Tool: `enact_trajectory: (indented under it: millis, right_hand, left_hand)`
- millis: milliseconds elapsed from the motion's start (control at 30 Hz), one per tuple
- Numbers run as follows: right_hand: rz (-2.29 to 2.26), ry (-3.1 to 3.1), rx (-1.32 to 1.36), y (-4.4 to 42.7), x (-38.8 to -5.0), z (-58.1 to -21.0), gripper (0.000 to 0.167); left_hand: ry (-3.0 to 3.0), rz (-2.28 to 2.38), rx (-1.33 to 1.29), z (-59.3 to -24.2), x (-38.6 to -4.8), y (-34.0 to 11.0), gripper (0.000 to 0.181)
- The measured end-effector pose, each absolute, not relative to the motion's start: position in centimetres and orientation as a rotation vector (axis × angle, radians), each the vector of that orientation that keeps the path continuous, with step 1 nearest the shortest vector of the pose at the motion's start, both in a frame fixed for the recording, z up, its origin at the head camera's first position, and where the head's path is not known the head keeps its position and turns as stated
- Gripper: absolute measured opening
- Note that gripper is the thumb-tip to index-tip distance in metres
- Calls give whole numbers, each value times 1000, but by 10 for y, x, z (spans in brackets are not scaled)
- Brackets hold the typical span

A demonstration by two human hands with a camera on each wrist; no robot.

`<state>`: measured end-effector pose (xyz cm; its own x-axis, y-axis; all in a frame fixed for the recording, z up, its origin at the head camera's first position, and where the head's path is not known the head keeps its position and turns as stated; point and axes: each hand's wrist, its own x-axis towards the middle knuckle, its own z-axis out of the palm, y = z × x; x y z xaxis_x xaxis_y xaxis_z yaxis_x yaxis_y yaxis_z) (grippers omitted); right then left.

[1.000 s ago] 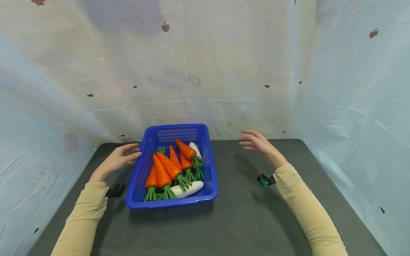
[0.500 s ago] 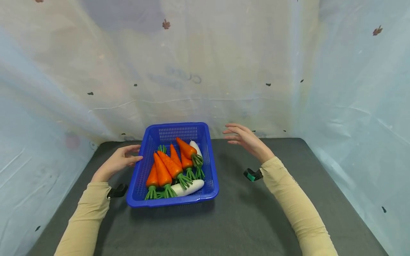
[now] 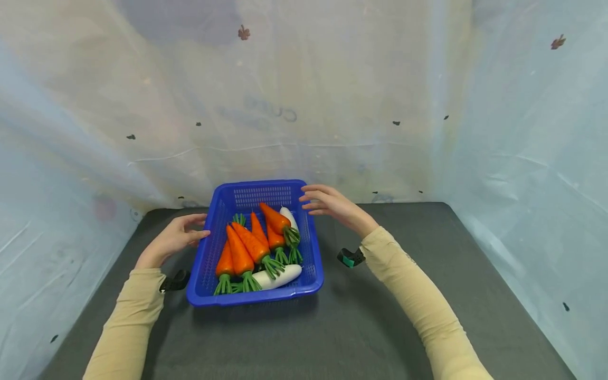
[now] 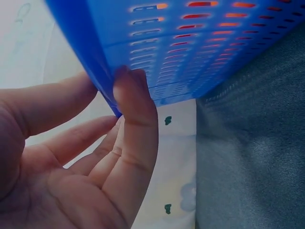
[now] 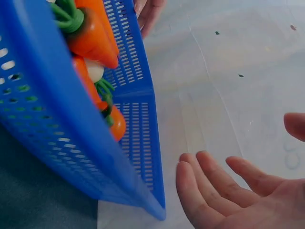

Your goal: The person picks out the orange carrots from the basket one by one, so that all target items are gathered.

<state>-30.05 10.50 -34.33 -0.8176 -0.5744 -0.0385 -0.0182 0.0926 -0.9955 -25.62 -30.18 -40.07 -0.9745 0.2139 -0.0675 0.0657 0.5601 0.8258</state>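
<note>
Left grip (image 3: 172, 240) pinching blue basket (image 3: 256, 298), right grip (image 3: 334, 207) relaxed beside it, unreadable marks (image 3: 290, 114) on sheeting (image 3: 342, 68)

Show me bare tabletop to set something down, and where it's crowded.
Bare: the dark grey tabletop before the blue rectangular plastic basket, between beige sleeves; and between the right sleeve and pale plastic sheeting. Crowded: the basket, with piled orange carrots and white radishes; its left side, held by the left hand.

A dark grey desk (image 3: 342, 338) spreads at six o'clock, walled by creased pale sheeting (image 3: 332, 79) at nine, twelve and three, bearing scattered dark flecks (image 3: 396, 123), plus brown leaf-shaped marks (image 3: 244, 33) at eleven and two.
</note>
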Motion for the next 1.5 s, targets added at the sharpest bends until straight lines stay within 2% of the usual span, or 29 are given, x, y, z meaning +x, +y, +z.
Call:
enact_trajectory:
  millis: [500, 1500]
  right_hand:
    - [-1654, 1928, -410, 68, -314, -331, 56]
    - [-1282, 2044, -310, 37, -329, -354, 58]
  left_hand:
    - [2658, 1317, 179, -398, -255, -297, 62]
    - [2634, 1317, 144, -396, -250, -297, 63]
